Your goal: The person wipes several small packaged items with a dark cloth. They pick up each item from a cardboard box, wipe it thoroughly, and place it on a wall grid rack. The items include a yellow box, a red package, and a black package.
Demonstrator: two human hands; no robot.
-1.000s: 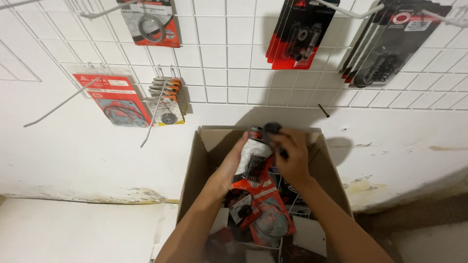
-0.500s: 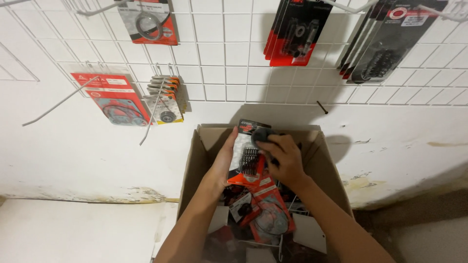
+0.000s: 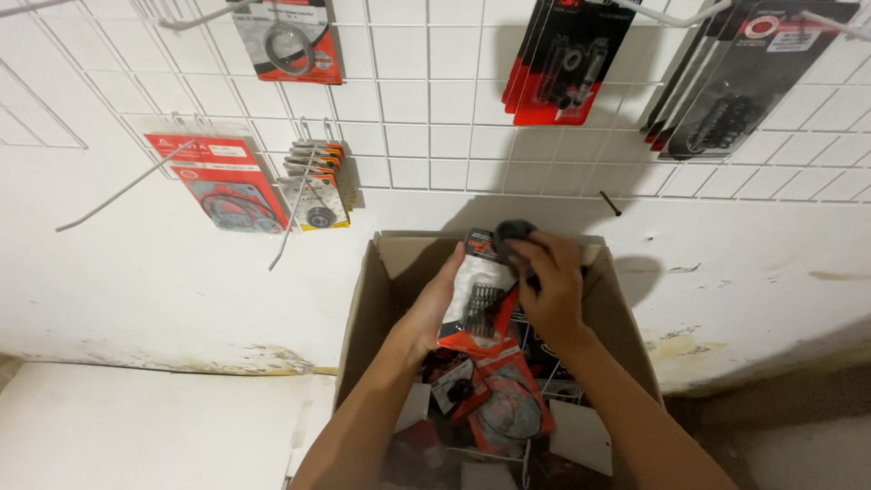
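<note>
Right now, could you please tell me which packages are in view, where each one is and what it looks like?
Clear packet with black parts: above the cardboard box, held by left hand and right hand.
Red ring packet: grid, top left.
Red flat gasket card: on left hook.
Small orange-topped packs: beside it.
Red-black cards: top centre.
Black long packs: top right.
Red-orange packets: inside the box.

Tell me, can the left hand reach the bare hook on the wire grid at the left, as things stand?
Probably yes. The left hand is up at the packet above the cardboard box, and nothing lies between it and the bare hook, but it would first have to let go of the packet.
</note>
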